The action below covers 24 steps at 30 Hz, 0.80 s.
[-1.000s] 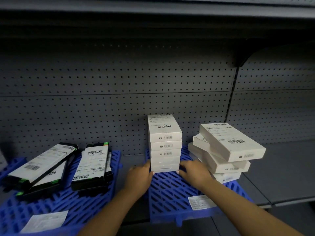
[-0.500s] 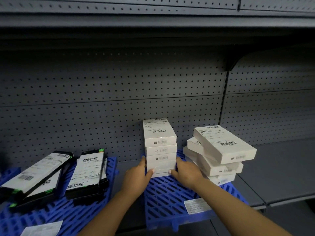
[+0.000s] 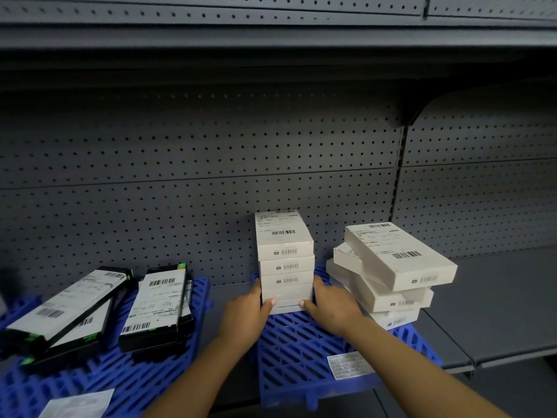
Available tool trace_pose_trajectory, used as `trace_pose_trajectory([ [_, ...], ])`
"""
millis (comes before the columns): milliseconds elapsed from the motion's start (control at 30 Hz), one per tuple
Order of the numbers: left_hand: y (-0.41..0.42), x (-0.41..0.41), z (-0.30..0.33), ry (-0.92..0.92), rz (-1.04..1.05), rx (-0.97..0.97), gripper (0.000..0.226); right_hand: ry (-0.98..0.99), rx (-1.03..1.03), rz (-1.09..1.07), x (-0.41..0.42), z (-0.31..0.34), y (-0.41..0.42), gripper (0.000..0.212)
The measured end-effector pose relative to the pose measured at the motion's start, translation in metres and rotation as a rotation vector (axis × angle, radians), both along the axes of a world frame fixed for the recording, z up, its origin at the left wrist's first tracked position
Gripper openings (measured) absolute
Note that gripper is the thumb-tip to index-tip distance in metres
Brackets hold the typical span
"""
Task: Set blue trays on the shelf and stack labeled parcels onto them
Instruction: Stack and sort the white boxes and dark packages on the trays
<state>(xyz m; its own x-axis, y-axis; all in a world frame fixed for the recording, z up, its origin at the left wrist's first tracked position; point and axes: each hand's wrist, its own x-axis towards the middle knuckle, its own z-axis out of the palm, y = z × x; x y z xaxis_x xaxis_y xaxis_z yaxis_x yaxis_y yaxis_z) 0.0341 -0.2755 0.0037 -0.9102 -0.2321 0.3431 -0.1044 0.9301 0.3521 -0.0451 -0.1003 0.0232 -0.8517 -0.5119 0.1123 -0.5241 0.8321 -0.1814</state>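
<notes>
Not much changes from a moment ago: both hands stay clamped on the neat white stack [image 3: 284, 260] on the right blue tray [image 3: 301, 351]. Left hand [image 3: 245, 312] and right hand [image 3: 331, 309] each keep a grip on the bottom boxes, thumbs across the front. The messy stack [image 3: 388, 273] sits just right of it, same as before.
</notes>
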Motion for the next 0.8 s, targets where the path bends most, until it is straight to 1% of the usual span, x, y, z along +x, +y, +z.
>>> trace_pose_trajectory([
  [100,-0.005,0.002,0.001,-0.041,0.004,0.009,0.063,-0.042,-0.052,0.010,0.001,0.003,0.002,0.053],
  [200,-0.012,0.003,0.008,-0.015,0.027,0.041,0.084,-0.129,-0.280,0.049,0.004,0.007,0.008,0.081],
  [233,-0.014,0.004,0.013,0.021,0.024,0.047,0.090,-0.120,-0.353,0.071,0.007,0.011,0.010,0.088],
  [300,-0.015,0.007,0.028,0.103,-0.011,0.032,0.098,-0.035,-0.461,0.114,0.014,0.021,0.013,0.091],
  [367,-0.014,0.010,0.043,0.173,-0.048,-0.011,0.101,0.078,-0.525,0.162,0.021,0.033,0.013,0.089],
  [467,-0.008,0.011,0.062,0.217,-0.048,-0.061,0.094,0.209,-0.514,0.183,0.024,0.046,0.007,0.081],
  [567,-0.003,0.010,0.071,0.191,-0.005,-0.123,0.077,0.271,-0.423,0.130,0.021,0.052,0.003,0.063],
  [633,-0.002,0.010,0.073,0.183,-0.002,-0.142,0.069,0.292,-0.404,0.113,0.021,0.053,0.002,0.056],
  [700,-0.003,0.009,0.073,0.178,0.002,-0.156,0.066,0.340,-0.394,0.115,0.020,0.054,0.001,0.053],
  [800,-0.004,0.009,0.072,0.171,0.003,-0.125,0.067,0.387,-0.360,0.113,0.018,0.053,-0.003,0.051],
])
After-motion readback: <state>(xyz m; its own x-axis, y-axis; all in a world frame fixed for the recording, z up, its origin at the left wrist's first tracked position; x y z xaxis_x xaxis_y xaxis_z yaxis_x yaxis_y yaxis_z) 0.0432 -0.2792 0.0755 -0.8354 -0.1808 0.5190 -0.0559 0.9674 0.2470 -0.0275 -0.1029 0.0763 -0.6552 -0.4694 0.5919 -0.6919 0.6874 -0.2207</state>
